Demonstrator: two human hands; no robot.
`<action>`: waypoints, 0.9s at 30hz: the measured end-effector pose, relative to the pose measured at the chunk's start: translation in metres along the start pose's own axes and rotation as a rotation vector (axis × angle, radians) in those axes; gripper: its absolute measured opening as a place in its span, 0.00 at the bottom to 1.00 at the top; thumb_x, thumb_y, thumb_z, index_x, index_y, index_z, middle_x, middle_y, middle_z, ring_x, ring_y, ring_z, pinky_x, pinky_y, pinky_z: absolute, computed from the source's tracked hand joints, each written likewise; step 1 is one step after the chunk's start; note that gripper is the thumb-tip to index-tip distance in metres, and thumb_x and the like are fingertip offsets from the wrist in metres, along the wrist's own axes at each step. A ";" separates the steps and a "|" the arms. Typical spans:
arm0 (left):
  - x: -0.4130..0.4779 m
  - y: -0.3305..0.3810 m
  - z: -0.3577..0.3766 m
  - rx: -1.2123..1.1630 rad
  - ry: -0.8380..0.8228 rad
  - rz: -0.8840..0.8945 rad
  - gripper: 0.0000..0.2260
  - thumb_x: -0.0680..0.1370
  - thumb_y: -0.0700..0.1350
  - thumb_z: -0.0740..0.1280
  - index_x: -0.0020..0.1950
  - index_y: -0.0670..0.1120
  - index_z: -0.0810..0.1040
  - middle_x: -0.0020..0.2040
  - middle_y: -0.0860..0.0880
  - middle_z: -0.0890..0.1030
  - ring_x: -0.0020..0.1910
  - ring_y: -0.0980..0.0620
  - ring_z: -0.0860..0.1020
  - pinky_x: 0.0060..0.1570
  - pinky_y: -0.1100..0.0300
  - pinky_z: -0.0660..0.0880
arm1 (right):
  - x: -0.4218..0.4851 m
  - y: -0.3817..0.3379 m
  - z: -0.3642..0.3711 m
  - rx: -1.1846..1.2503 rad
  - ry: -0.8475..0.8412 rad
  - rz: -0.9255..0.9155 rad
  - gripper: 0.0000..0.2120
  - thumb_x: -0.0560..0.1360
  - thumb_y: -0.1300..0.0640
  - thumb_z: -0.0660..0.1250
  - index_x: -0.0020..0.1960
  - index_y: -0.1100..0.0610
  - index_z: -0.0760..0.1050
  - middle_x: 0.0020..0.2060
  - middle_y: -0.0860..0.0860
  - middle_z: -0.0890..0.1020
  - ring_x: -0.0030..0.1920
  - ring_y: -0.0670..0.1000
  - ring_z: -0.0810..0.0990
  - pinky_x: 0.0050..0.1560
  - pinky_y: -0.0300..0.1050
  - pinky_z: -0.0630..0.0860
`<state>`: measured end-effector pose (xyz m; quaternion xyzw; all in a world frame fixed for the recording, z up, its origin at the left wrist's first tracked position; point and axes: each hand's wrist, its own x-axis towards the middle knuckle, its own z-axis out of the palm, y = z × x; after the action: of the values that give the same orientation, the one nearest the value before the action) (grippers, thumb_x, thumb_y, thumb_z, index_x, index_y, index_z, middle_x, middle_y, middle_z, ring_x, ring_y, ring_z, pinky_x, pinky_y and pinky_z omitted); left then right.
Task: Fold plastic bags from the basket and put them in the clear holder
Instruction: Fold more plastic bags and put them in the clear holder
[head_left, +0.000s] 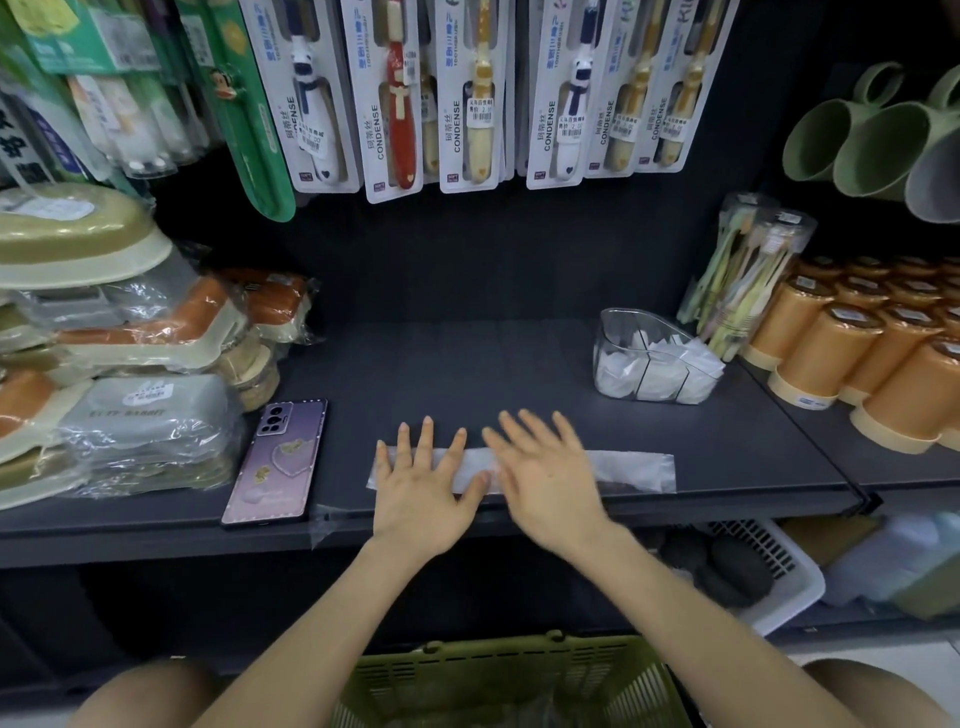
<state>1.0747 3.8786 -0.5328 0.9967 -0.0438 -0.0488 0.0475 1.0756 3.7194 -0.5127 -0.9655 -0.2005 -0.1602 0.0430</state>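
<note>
A white plastic bag (631, 470), folded into a long narrow strip, lies flat near the front edge of the dark shelf (457, 364). My left hand (423, 486) presses on the strip's left end with fingers spread straight. My right hand (545, 475) lies flat over the strip's middle, fingers spread and slightly blurred. The clear holder (652, 358) stands at the back right of the shelf with folded white bags inside. A green basket (511, 680) sits below, between my knees.
A purple phone (278, 460) lies left of the strip. Wrapped soap dishes (150, 431) pile up at the left, orange cups (852, 358) at the right. Toothbrush packs (467, 93) hang above. A white basket (779, 566) sits on the lower shelf.
</note>
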 end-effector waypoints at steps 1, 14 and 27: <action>-0.001 0.000 -0.001 0.006 0.000 0.001 0.34 0.74 0.70 0.37 0.79 0.58 0.42 0.79 0.45 0.41 0.77 0.42 0.38 0.74 0.42 0.37 | -0.002 -0.006 0.004 0.019 -0.139 0.010 0.29 0.75 0.47 0.45 0.65 0.54 0.76 0.64 0.54 0.78 0.65 0.56 0.75 0.69 0.62 0.63; 0.000 -0.001 0.000 -0.004 0.002 0.016 0.40 0.67 0.71 0.31 0.78 0.59 0.42 0.79 0.45 0.41 0.78 0.42 0.39 0.74 0.43 0.38 | -0.042 0.083 -0.012 0.104 -0.458 0.358 0.26 0.82 0.43 0.37 0.79 0.47 0.48 0.78 0.46 0.50 0.78 0.48 0.45 0.75 0.56 0.38; 0.031 -0.021 -0.023 -0.098 -0.040 0.160 0.43 0.68 0.75 0.49 0.79 0.55 0.48 0.79 0.47 0.46 0.78 0.45 0.41 0.73 0.48 0.32 | -0.017 0.066 -0.036 0.176 -0.329 0.396 0.06 0.72 0.54 0.67 0.45 0.53 0.83 0.51 0.52 0.80 0.54 0.55 0.76 0.56 0.45 0.71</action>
<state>1.1096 3.8986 -0.5153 0.9854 -0.1216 -0.0666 0.0990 1.0767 3.6471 -0.4856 -0.9916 -0.0254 0.0283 0.1239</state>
